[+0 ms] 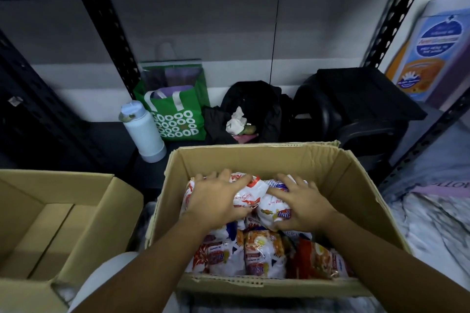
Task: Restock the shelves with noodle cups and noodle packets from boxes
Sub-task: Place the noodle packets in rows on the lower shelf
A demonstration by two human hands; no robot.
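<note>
Both hands reach down into an open cardboard box [254, 157], each laid over one noodle packet at the far end of the load. The left hand [216, 198] covers a white packet with red print [250, 195]. Its fingers are spread and bent over the packet's far edge, and its thumb presses in from the near side, so it grips the packet. Just beside it, the right hand [305, 207] grips a white packet with blue print [269, 208] the same way, fingers arched over the top and thumb tucked against the near edge. The two packets touch between the hands.

More noodle packets [262, 254] stand packed in a row nearer the person, below the wrists. A second cardboard box [84, 231] sits open to the left. Behind the boxes, on a low shelf, are a white bottle [142, 129], a green bag [175, 119] and a black bag [251, 99].
</note>
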